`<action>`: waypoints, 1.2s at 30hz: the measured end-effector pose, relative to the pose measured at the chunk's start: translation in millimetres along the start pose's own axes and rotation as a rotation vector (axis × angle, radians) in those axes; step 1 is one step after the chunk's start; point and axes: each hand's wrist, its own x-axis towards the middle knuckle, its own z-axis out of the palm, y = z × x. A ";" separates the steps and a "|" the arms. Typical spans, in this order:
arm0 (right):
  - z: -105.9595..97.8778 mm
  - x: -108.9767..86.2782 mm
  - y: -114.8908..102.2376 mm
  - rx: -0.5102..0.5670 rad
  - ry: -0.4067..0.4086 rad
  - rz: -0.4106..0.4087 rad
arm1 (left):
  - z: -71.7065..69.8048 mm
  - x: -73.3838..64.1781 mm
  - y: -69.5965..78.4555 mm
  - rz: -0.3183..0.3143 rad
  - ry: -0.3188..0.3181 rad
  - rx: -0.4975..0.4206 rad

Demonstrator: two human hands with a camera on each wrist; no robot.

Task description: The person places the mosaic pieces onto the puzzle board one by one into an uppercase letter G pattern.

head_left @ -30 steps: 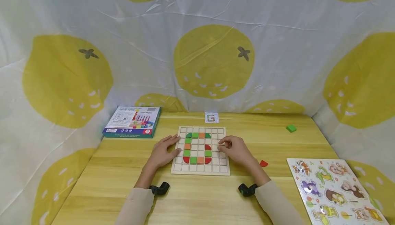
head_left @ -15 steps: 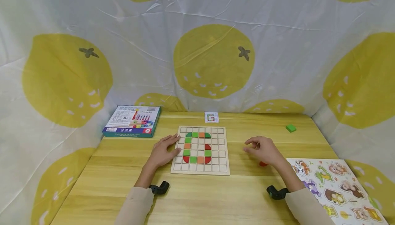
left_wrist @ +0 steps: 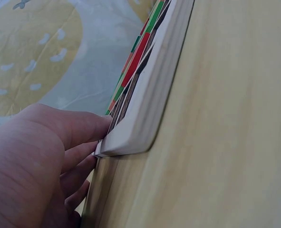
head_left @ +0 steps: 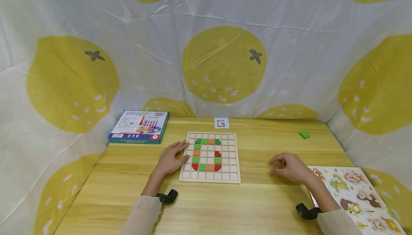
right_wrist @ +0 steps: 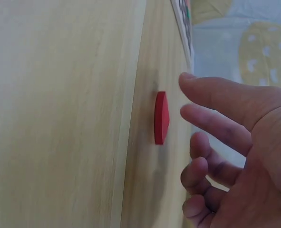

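My left hand (head_left: 170, 158) rests at the left edge of a square wooden grid board (head_left: 225, 176), thumb on its rim and fingers lying relaxed along the side. Green, orange and red tiles (head_left: 217, 167) form a G shape in the board's cells. To the right of the board, my right hand (head_left: 288, 167) hovers above the table with loosely bent fingers and nothing between them. Close by the fingertips, a red quarter-round tile (right_wrist: 161, 118) lies on the wood in the right wrist view; the hand hides it from the head view.
A small card (head_left: 221, 123) printed with a coloured G lies behind the board. One green square tile (head_left: 304, 135) sits at the back right. A boxed set (head_left: 138, 127) stands at the back left, and an animal picture board (head_left: 360, 192) lies at the right under my forearm.
My right hand has left the board's right edge and moved right and a little nearer, over the red tile. The left hand has stayed at the board.
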 end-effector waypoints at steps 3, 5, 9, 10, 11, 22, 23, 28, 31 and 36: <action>-2.0 -4.7 5.2 0.010 -0.033 -0.035 | 0.7 -0.2 -0.4 0.002 0.003 0.007; -2.9 -7.0 8.1 0.010 -0.049 -0.047 | 0.9 -0.1 -0.6 -0.002 -0.001 0.007; -2.6 -8.0 11.9 0.008 -0.058 -0.037 | 0.1 0.3 -0.7 -0.015 -0.017 0.010; -2.0 -7.4 12.4 0.007 -0.055 -0.030 | -0.1 0.5 -0.6 -0.017 -0.019 0.008; -1.2 -6.6 12.6 0.009 -0.052 -0.023 | -0.2 0.7 -0.8 -0.017 -0.020 0.007; 17.5 20.6 1.6 0.039 -0.010 0.018 | -0.7 0.2 0.2 -0.008 -0.016 0.000; 20.1 23.8 -0.1 0.043 -0.004 0.022 | -1.2 0.0 0.4 -0.008 -0.016 0.001; 30.0 38.5 -10.9 0.079 0.016 0.054 | -3.1 -0.4 0.9 -0.008 -0.014 0.002; 32.6 43.7 -15.8 0.079 0.017 0.071 | -3.2 -0.5 1.1 -0.009 -0.008 0.004; 33.3 43.2 -17.6 0.072 0.000 0.055 | -1.4 -1.2 0.9 -0.017 -0.017 -0.002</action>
